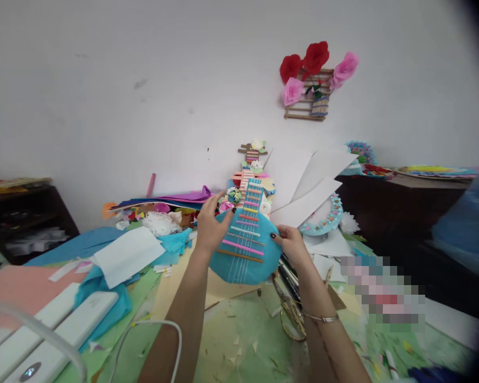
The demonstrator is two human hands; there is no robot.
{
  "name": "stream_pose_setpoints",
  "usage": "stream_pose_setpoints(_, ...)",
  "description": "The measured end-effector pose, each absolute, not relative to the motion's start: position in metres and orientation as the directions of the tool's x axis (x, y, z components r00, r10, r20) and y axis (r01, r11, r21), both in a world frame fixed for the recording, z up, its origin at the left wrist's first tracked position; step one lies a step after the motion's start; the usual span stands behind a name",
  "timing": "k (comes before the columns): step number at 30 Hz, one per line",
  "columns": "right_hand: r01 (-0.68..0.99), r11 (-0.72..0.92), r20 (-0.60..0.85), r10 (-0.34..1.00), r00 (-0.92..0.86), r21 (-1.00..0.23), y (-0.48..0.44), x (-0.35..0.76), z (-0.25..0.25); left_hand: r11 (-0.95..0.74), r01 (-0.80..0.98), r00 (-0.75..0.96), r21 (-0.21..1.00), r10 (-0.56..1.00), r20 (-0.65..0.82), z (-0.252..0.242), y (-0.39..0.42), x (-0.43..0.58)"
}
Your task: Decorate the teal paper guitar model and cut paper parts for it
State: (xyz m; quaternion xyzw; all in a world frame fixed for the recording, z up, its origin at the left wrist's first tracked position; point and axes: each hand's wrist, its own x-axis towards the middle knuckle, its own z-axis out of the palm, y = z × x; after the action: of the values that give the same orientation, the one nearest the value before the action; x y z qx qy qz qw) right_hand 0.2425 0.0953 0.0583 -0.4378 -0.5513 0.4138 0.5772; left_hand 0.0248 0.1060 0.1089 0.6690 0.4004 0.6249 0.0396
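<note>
left hand (209, 230): fingers spread, clasping left rim of paper guitar (239, 260)
right hand (292, 246): pinching paper guitar at its right rim, nails dark
paper guitar: lifted above middle of desk (239, 340), neck upward, coloured sticks across white strings
scissors (291, 316): flat on desk, under right wrist
white sheets (303, 191): propped along far edge
blue tissue (104, 298): toward near left corner

Both hands hold a blue paper guitar (243, 250) upright above a cluttered table (239, 340). The left hand (211, 226) grips its left edge, fingers spread near the neck; the right hand (291, 244) pinches its right edge. Gold scissors (291, 314) lie beneath. Paper roses (315, 66) hang on the wall.
</note>
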Motion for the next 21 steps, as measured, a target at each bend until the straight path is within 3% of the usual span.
stream_pose_setpoints(3, 0.038, 0.308, 0.311, 0.942, 0.128, -0.95, 0.099, 0.243, 0.056, -0.636, 0.527, -0.139, 0.565, 0.591, 0.795, 0.108, 0.11, 0.025)
stream_pose_setpoints(7, 0.083, 0.342, 0.352, 0.914, 0.203, -0.936, 0.104, 0.25, 0.054, -0.525, 0.372, -0.187, 0.766, 0.765, 0.616, 0.096, 0.127, 0.009)
stream_pose_setpoints(10, 0.114, 0.367, 0.384, 0.889, 0.248, -0.923, 0.107, 0.255, 0.053, -0.359, 0.069, 0.022, 0.931, 0.933, 0.358, 0.083, 0.139, -0.002)
stream_pose_setpoints(12, 0.127, 0.377, 0.397, 0.876, 0.275, -0.918, 0.108, 0.256, 0.051, -0.259, -0.049, 0.144, 0.965, 0.954, 0.264, 0.076, 0.143, -0.004)
stream_pose_setpoints(16, 0.098, 0.365, 0.378, 0.879, 0.292, -0.926, 0.11, 0.252, 0.047, -0.215, -0.093, 0.159, 0.972, 0.961, 0.227, 0.065, 0.15, -0.003)
stream_pose_setpoints(21, 0.013, 0.319, 0.303, 0.885, 0.354, -0.948, 0.115, 0.252, 0.041, -0.305, -0.084, -0.098, 0.949, 0.95, 0.296, 0.057, 0.164, -0.019)
